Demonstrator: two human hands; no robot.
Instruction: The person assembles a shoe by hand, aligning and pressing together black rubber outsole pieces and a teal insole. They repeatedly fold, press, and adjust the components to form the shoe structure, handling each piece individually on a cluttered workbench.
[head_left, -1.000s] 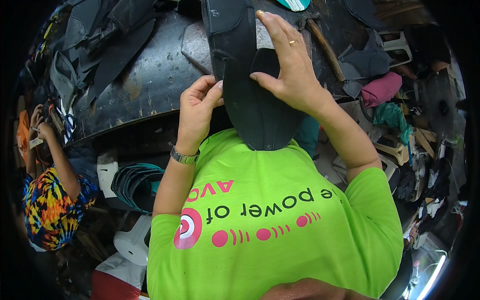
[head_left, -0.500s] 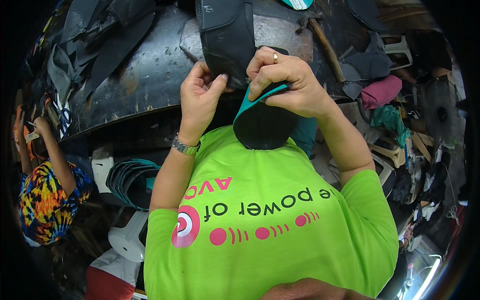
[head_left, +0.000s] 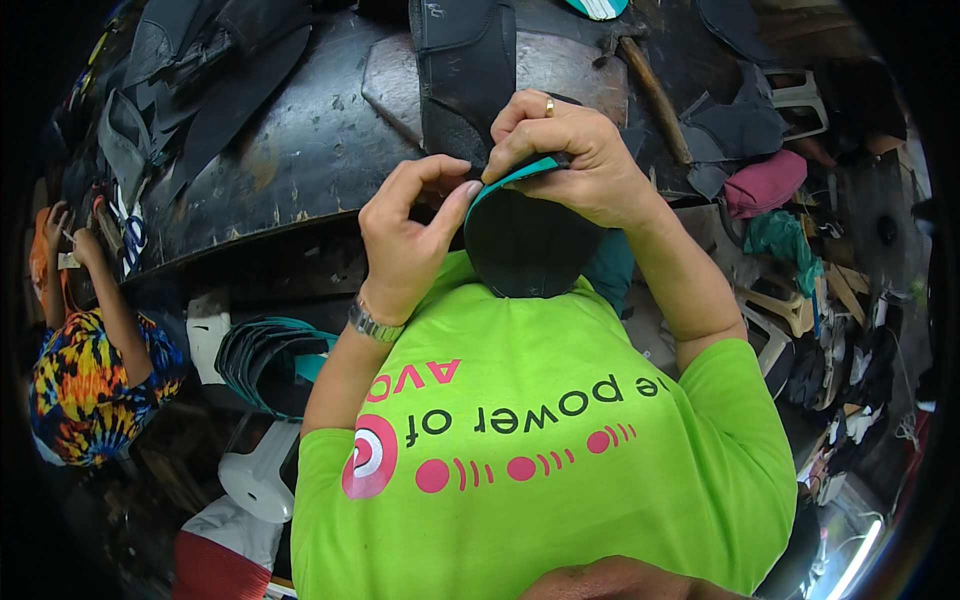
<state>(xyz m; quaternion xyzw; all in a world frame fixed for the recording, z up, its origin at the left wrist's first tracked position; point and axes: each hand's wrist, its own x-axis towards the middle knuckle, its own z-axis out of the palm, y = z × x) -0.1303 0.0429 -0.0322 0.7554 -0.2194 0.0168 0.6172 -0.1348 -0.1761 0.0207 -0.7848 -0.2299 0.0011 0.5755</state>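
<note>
Pinching black cloth [head_left: 535, 245]: right hand [head_left: 585, 160]. Left hand [head_left: 408, 210] hovering at its edge, thumb and finger apart. Green shirt [head_left: 580, 500] showing upside-down lettering.

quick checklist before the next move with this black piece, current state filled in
1. Right hand gripping the black piece: ok, its upper edge is pinched and folded.
2. Left hand gripping it too: cannot tell; the thumb is at the edge, but a firm hold isn't clear.
3. Teal side fully in view: not ok, only a narrow strip shows.
4. Lower end off the shirt: cannot tell; they meet in view.
5. Hammer clear of both hands: ok, it lies apart on the table.
</note>
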